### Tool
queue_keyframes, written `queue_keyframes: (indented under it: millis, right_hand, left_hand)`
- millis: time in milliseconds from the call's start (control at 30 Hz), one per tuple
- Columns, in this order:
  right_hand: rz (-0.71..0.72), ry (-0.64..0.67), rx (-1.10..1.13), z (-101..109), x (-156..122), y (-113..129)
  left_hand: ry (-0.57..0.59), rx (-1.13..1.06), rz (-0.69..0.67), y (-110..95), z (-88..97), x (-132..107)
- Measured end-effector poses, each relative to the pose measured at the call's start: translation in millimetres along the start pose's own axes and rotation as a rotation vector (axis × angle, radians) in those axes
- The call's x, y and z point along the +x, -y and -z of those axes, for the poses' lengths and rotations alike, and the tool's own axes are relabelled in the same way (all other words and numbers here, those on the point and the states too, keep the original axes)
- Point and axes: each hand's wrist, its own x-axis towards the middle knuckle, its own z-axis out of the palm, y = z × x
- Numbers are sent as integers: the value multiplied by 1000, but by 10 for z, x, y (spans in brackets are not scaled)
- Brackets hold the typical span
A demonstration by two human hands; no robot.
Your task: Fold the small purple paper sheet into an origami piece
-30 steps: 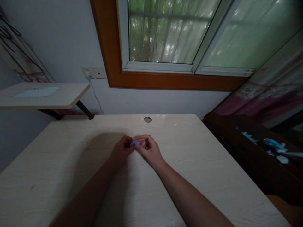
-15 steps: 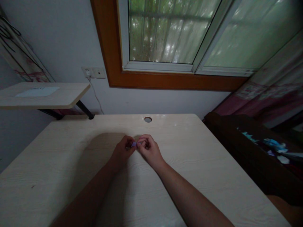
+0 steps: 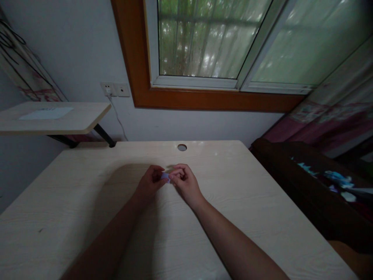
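Home bedroom, pale wooden desk [image 3: 87,186], wood-framed window [image 3: 204,58], wall socket [image 3: 115,90], patterned curtain [image 3: 329,112]

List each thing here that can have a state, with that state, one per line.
Left hand, grip closed on the small purple piece.
Right hand, grip closed on the same piece.
The small purple piece, pinched between both hands.
Left wall socket, plug in, cable hanging down.
Right wall socket, empty.
Desk cable hole, open, no cable through.

Pale wooden desk [image 3: 262,217] with cable hole [image 3: 182,147], side shelf [image 3: 81,116], wall socket [image 3: 115,90], window [image 3: 210,39]
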Motion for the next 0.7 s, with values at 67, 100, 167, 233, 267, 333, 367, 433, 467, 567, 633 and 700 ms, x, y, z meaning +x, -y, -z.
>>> queue_keyframes:
  millis: [67,100,167,233,267,333,367,433,467,567,633,700]
  right_hand:
    - [-9,7,12,-3,1,0]
    - [-20,13,22,-7,3,2]
    - [-42,25,55,-13,9,6]
    - [-62,38,94,-16,18,7]
    - [-72,44,110,-15,23,5]
    - [-91,47,129,-8,33,0]
    - [-102,47,132,-3,38,-1]
    - [-117,42,131,6,44,-1]
    - [-123,39,131,10,46,1]
    - [-134,34,134,17,51,1]
    - [-140,35,136,18,53,-6]
    - [-143,41,134,19,54,-14]
  left_hand:
    - [23,21,16,12,-4,5]
    - [33,31,21,16,-6,7]
    - [36,33,25,16,-11,11]
    - [33,2,24,4,-15,15]
    - [36,-22,27,-6,-15,17]
    - [55,-73,36,-34,-13,20]
    - [65,-97,39,-48,-11,20]
    - [76,-143,38,-76,-7,18]
    - [76,-164,34,-89,-6,15]
    - [68,-213,23,-122,-10,-1]
    - [67,-227,26,-136,-18,-10]
    - [66,-235,34,-140,-27,-14]
